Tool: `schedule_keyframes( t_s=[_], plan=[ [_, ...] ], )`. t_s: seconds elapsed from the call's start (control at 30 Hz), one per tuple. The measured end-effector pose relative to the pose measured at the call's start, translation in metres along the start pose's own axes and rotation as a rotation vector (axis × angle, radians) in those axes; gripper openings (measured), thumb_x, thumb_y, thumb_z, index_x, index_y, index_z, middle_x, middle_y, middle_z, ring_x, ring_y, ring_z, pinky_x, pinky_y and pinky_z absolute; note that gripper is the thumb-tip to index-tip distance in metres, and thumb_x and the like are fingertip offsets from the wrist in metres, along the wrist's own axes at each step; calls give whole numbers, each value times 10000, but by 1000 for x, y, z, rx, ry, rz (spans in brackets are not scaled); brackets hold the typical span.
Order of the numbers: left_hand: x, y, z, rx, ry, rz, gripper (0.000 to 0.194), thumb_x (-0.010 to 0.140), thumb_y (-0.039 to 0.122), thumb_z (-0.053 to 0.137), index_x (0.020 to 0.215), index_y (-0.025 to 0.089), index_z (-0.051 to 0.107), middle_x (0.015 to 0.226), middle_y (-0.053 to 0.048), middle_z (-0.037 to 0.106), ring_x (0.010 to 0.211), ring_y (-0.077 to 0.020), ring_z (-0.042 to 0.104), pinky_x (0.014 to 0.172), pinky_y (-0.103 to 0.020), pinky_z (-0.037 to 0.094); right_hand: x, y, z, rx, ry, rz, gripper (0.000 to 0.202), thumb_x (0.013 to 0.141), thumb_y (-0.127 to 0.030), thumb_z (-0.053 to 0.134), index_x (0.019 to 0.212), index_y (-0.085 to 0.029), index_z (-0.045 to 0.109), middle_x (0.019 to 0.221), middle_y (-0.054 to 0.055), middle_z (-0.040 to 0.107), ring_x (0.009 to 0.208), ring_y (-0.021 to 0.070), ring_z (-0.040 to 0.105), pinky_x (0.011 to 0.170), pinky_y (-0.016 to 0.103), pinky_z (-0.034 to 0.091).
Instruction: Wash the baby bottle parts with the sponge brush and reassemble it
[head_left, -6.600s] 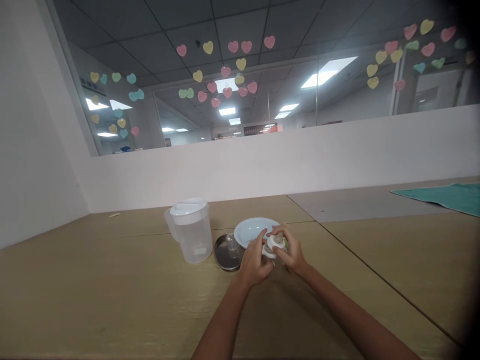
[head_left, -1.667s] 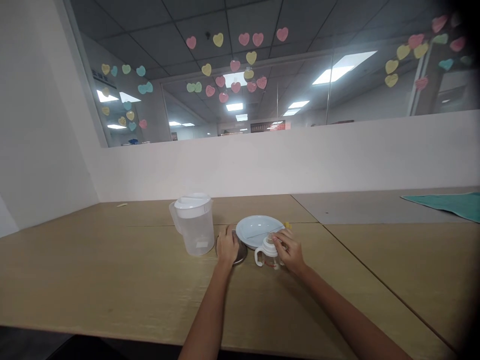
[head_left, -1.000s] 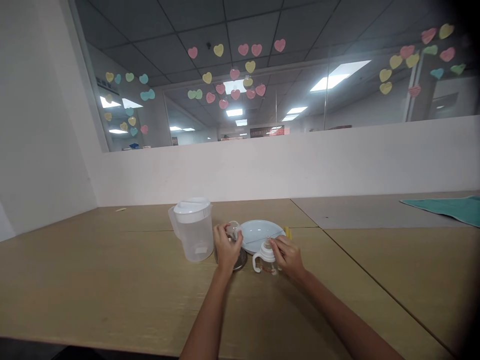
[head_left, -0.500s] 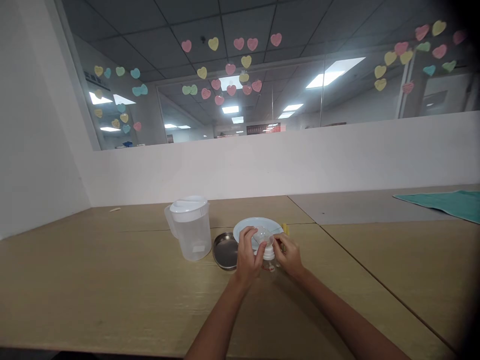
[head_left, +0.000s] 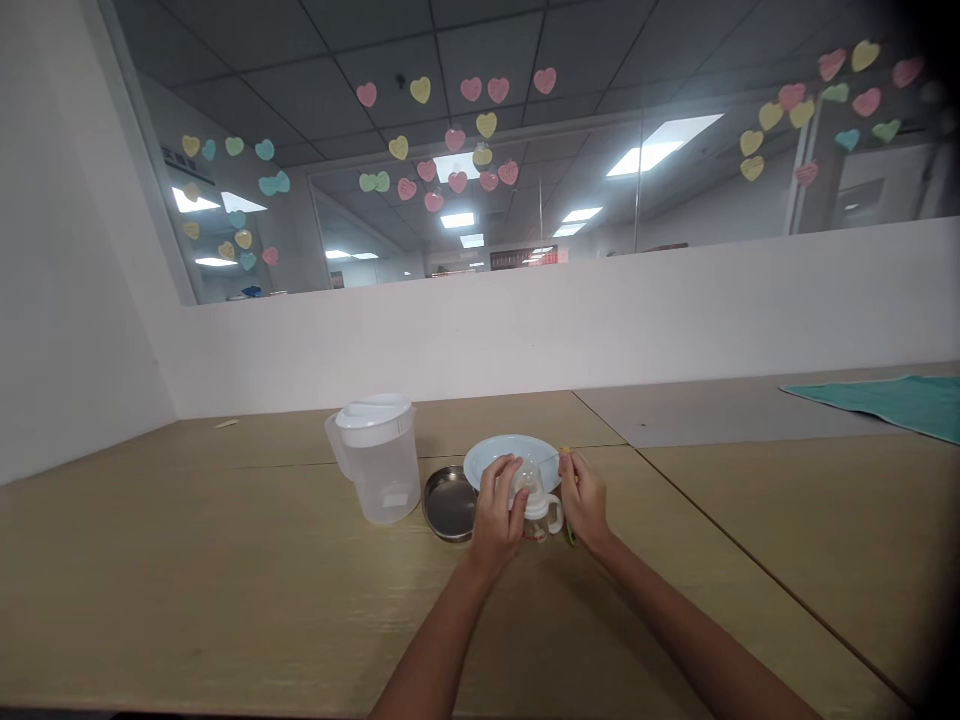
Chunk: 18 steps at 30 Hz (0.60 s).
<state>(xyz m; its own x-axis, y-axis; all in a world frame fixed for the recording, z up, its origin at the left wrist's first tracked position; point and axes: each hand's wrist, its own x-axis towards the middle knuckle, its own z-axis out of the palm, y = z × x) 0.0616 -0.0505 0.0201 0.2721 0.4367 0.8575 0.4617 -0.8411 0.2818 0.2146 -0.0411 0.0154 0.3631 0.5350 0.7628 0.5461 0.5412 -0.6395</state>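
A small clear bottle point(head_left: 538, 533) with a white collar and a white side handle point(head_left: 556, 514) stands on the table in front of a pale blue plate point(head_left: 491, 452). My left hand point(head_left: 498, 510) is curled around the clear domed cap point(head_left: 529, 476) at its top, thumb in front. Just right of the bottle, my right hand point(head_left: 583, 498) is closed on a slim green-and-yellow thing point(head_left: 571, 536). Its yellow end shows above the fingers and its green end below; its kind is unclear. A thin pale line runs from the fingers over the plate.
Left of the plate lies a round metal dish point(head_left: 448, 503). A lidded translucent pitcher point(head_left: 384, 470) stands further left. At the far right is a teal cloth point(head_left: 892, 402). Behind the table rises a white wall point(head_left: 450, 345) under a window with heart-shaped notes.
My right hand has left the bottle's rim, moved slightly right and closed on the slim green-and-yellow thing. The bottle's handle now shows. My left hand stays on the cap, which looks more upright.
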Motion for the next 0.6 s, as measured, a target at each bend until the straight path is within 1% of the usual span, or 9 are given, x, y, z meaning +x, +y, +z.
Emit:
schedule_keyframes(
  t_s=[0.1,0.2,0.3,0.4,0.5,0.6],
  plan=[
    [-1,-1,1,10,-45,-4,415,913,260,372,1323,202,340,1302,-119,426,1233,-209,390,1041,-405,349,-2,-2,1,65,-10,26,346,896,-415,389,634,-203,468,597,-6,495,602,142,472,568,260,371],
    [-1,-2,2,4,-78,-9,423,914,265,364,1329,190,334,1308,-121,433,1237,-216,390,1038,-419,354,-6,-6,2,161,-33,15,295,894,-403,395,777,-186,556,739,33,596,703,159,545,613,265,426],
    [-2,-3,3,-18,-85,-13,423,908,269,376,1322,186,347,1322,-122,420,1250,-220,378,1046,-425,346,-9,-9,2,204,-79,-75,264,892,-359,403,944,-182,591,927,70,639,868,186,584,745,310,466],
    [-4,-5,6,-52,-107,-7,464,894,275,407,1338,179,313,1336,-127,410,1261,-217,371,1050,-416,345,-12,-9,2,187,-128,-198,242,874,-313,435,1002,-190,598,996,79,637,955,205,580,838,363,460],
    [-8,-8,9,-75,-139,-12,495,889,290,413,1354,178,281,1336,-128,432,1253,-217,396,1033,-414,366,-15,-6,4,180,-133,-212,241,865,-298,452,1037,-185,578,1010,88,631,949,208,589,818,372,481],
    [-11,-11,10,-71,-145,-37,482,883,311,421,1338,188,316,1321,-118,464,1234,-225,425,1022,-425,373,-18,-2,7,190,-157,-177,248,874,-303,441,1062,-183,550,1015,91,627,927,200,600,792,359,496]
  ],
)
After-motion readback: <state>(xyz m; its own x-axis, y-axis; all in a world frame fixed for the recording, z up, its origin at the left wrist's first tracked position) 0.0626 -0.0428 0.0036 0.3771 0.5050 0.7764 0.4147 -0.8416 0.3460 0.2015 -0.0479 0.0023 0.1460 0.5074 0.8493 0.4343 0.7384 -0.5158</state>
